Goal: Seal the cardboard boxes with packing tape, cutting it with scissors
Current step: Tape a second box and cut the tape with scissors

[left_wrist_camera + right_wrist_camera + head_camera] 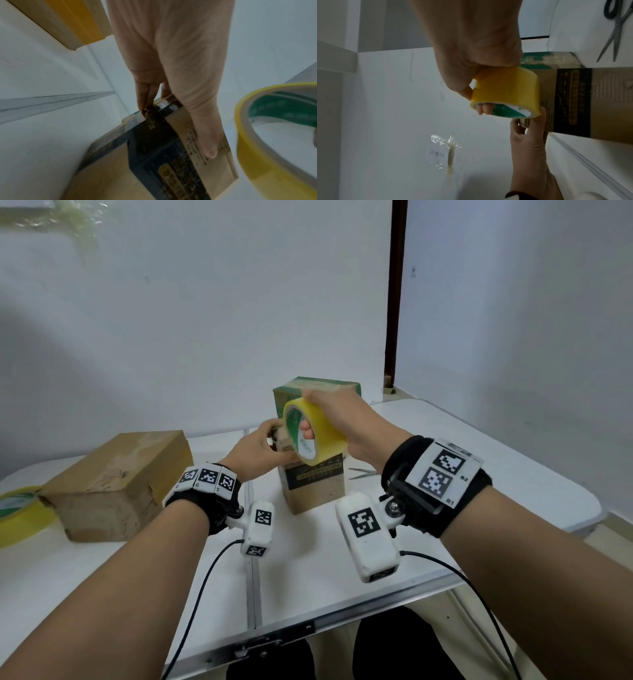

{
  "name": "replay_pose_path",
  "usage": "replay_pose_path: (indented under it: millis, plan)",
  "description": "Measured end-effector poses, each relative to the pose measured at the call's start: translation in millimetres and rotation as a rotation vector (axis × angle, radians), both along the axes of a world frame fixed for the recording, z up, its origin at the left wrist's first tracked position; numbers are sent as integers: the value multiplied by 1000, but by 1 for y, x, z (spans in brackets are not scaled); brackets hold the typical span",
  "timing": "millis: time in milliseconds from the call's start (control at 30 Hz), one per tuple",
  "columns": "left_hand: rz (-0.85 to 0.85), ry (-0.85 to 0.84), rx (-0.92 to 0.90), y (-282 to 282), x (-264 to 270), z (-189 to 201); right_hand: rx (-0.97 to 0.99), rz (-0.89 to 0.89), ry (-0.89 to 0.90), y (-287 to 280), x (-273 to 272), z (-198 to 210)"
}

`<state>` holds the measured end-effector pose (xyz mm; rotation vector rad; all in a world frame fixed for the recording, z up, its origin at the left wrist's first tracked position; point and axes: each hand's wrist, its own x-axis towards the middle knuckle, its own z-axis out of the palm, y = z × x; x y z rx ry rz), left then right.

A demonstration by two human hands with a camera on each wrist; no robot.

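My right hand (pixel 310 422) grips a yellow packing tape roll (pixel 313 436), fingers through its core, and holds it tilted just above a small upright cardboard box (pixel 313 487). The wrist view shows that hand (pixel 474 101) and the roll (pixel 505 86) against the box (pixel 590 101). My left hand (pixel 274 441) holds the box's top left edge. Its thumb lies flat along the top and its fingers curl over the far edge (pixel 171 121), on a shiny strip of tape there. Scissors (pixel 363 473) lie on the table right of the box, their blades spread.
A green-topped box (pixel 318 388) stands right behind the small one. A larger worn cardboard box (pixel 116 477) lies at the left, with a second yellow tape roll (pixel 20 515) beside it at the table's left edge. The white table (pixel 479 460) ends near the right wall.
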<state>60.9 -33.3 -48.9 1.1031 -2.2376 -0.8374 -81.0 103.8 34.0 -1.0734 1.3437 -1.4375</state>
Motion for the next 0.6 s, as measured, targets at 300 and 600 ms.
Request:
replay_pose_path:
  millis: [300, 600]
  plan:
    - [-19, -20, -29, -3, -2, 1, 65, 9, 50, 12, -8, -14]
    - [-20, -29, -65, -2, -2, 2, 109, 15, 54, 23, -9, -27]
